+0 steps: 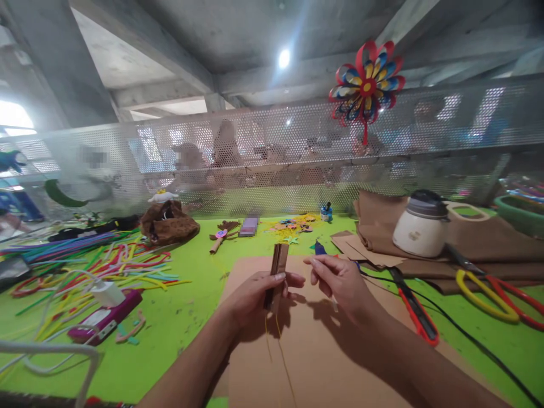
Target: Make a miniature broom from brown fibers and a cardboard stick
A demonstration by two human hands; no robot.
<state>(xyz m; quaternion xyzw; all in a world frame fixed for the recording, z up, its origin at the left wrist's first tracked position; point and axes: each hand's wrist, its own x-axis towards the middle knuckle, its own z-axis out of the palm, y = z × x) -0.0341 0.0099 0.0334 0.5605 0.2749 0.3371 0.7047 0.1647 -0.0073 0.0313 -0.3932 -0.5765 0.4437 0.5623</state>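
Holding upright a brown strip [281, 256], the left hand [263, 289] has its thumb in front and its fingers behind, gripping it firmly. Let the strip be the centre of the clock. From its lower end, 2 yellow threads [286, 365] hang to 6 o'clock, above a tan sheet [250, 391]. At 3 o'clock, well near, is the right hand [340, 283], its fingers curled and its thumb close to them; if it pinches something, I cannot tell.

About the containers: between 2 and 3 o'clock, a white jar [419, 233] with a dark lid stands on brown cloth [505, 249], and its inside is hidden. Farther in this direction, at the edge of the view, a green basin [521, 218] has thin coloured things in it, too blurred for naming. Near 1 o'clock stands a small blue bottle [326, 213], of which I cannot tell the content. At 10 o'clock lies a brown pouch [170, 226]; what it contains is not clear to me. Around 3 o'clock, beyond the right hand, lie a cutter [415, 311] and scissors [487, 297].
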